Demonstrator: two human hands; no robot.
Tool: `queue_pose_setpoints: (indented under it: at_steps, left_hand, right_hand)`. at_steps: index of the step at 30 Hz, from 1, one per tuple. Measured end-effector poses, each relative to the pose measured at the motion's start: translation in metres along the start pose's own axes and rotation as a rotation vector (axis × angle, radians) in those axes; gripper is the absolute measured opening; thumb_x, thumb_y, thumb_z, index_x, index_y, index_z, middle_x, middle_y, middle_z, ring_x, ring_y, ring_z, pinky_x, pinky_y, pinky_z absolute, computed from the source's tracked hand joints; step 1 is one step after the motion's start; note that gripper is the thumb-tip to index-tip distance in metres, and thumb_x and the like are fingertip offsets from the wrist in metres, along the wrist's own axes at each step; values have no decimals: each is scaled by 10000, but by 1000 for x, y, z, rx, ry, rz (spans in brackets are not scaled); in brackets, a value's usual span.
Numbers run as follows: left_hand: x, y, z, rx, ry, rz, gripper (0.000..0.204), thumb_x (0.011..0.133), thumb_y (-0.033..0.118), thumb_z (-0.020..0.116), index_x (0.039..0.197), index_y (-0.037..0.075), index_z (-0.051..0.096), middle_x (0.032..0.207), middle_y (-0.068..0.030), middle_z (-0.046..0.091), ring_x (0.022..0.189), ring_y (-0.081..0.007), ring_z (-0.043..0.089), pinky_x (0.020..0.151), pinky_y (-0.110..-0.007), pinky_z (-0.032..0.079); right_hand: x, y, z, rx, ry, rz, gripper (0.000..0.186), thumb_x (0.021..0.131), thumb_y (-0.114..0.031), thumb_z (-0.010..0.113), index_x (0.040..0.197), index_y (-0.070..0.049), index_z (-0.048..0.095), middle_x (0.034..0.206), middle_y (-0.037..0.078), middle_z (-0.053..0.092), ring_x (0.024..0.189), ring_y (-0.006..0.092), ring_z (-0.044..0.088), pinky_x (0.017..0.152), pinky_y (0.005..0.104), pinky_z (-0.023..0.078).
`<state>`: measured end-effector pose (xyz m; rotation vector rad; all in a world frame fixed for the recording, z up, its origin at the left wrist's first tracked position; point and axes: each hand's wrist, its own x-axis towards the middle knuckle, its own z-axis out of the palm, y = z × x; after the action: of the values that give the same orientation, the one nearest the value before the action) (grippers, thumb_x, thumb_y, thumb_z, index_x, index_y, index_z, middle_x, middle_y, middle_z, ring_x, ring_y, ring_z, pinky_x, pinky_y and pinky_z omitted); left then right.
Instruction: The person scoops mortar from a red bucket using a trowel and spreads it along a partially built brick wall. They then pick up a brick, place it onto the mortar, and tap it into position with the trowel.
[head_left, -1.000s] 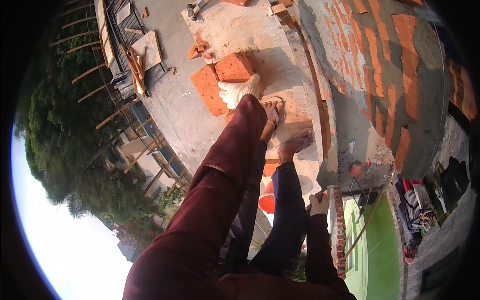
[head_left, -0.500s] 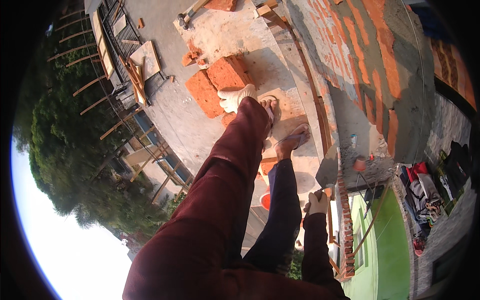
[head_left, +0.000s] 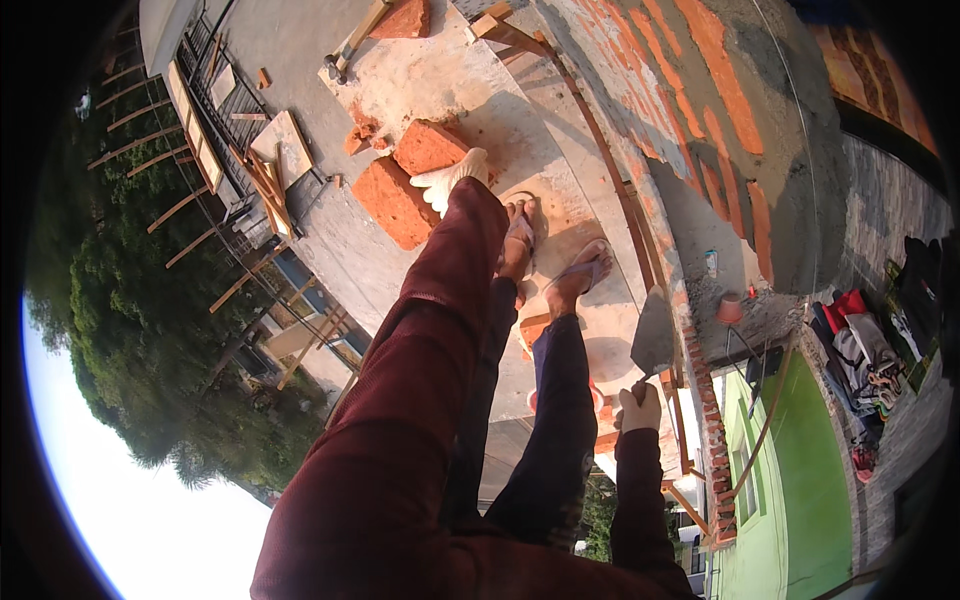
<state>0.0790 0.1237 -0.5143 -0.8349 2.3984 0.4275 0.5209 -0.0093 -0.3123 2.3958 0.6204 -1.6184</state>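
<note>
My left hand (head_left: 450,182), in a pale knit glove, is closed on the edge of an orange brick (head_left: 430,147), its fingers also lying by a second brick (head_left: 393,208) alongside. Both bricks are on a dusty pale board (head_left: 410,80) near my sandalled feet (head_left: 573,270). My gloved right hand (head_left: 640,410), low on the right, grips a trowel (head_left: 653,335), blade pointing up in the picture. Small brick fragments (head_left: 362,137) lie above the bricks.
A hammer (head_left: 336,66) and another brick (head_left: 400,18) sit higher up. A partly plastered brick wall (head_left: 710,70) rises at right, with a green wall (head_left: 800,450) and piled clothes (head_left: 850,370) below it. Lumber (head_left: 285,150), metal bars and trees (head_left: 130,350) are at left.
The view has swung, so the board, bricks and wall appear shifted. The trowel blade shows more clearly now. My left hand stays at the bricks and my right hand keeps the trowel.
</note>
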Motion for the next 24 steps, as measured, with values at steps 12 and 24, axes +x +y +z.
queue_pose_setpoints:
  at_steps: [12,24]
  left_hand:
    - [-86,-85,-269,-924,-1418,-233,771,927,419,594,1592,110,356,1583,-193,426,1413,-397,465,1195,-586,344]
    - [-248,-69,-363,-61,-1947,-184,839,905,329,663,1616,77,295,1604,-178,400,1437,-390,440,1206,-527,344]
  right_hand:
    - [-166,-168,23,227,-391,-873,254,866,-99,782,1033,-41,599,753,-4,604,646,102,584,617,275,481]
    - [-275,-206,-16,948,-542,-569,535,838,-38,780,1317,-11,544,1077,50,671,944,172,679,850,322,552]
